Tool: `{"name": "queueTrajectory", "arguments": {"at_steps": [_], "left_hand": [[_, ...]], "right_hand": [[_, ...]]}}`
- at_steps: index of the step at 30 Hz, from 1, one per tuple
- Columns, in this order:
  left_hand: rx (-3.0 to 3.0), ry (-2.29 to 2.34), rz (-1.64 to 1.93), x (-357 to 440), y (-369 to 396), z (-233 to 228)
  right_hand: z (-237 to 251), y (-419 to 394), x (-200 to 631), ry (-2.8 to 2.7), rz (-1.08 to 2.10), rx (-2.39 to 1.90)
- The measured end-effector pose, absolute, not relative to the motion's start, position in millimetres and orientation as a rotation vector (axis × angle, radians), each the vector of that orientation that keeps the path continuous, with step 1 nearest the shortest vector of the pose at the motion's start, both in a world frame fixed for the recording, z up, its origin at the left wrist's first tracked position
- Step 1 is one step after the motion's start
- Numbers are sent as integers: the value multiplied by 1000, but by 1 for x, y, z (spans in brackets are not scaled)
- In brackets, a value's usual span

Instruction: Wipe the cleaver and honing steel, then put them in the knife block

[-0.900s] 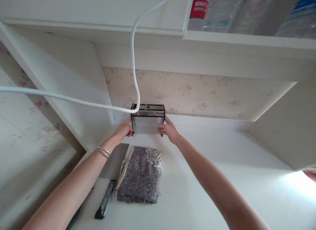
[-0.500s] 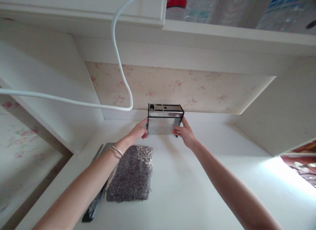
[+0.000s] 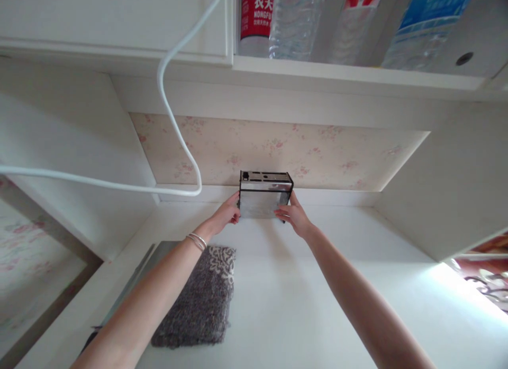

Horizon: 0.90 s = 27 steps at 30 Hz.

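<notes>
A small silver box with black edges stands upright at the back of the white surface, against the wall. Its top has dark slots and holes. My left hand presses on the box's left side with its fingers bent. On the opposite side, my right hand grips the right edge, some of its fingers lying across the front face. Between them the two hands hold the box. A folded grey-brown cloth with a pale pattern at one corner lies nearer to me, partly behind my left forearm.
A white cable hangs in front of the upper cabinet and loops left. Several plastic bottles stand on the open shelf above. Side panels border the recess. A flat grey item lies left of the cloth, partly hidden by my arm.
The view has tilted up a little and shifted right, so more of the bottles shows. Both hands keep their hold on the box, which stays in about the same place.
</notes>
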State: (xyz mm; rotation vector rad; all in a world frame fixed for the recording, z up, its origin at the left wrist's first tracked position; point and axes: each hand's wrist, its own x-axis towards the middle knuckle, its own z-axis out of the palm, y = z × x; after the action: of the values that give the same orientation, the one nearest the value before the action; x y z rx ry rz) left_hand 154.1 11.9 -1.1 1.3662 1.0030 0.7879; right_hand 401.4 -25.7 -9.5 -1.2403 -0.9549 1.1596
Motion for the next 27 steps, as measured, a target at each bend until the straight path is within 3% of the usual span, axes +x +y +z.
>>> {"name": "queueTrajectory", "arguments": {"at_steps": [11,20,27], "left_hand": [[1449,1237,806,129,-21,11],[1557,1460,722,22,-186,1],[1767,2058,456,-52,-257,-44]], "right_hand": [[-29,-63,379,-845,1046,-1416],[-70,-176,269,-970,1792,-1344],[-71,-177,223,-795,1966,-1234]]}}
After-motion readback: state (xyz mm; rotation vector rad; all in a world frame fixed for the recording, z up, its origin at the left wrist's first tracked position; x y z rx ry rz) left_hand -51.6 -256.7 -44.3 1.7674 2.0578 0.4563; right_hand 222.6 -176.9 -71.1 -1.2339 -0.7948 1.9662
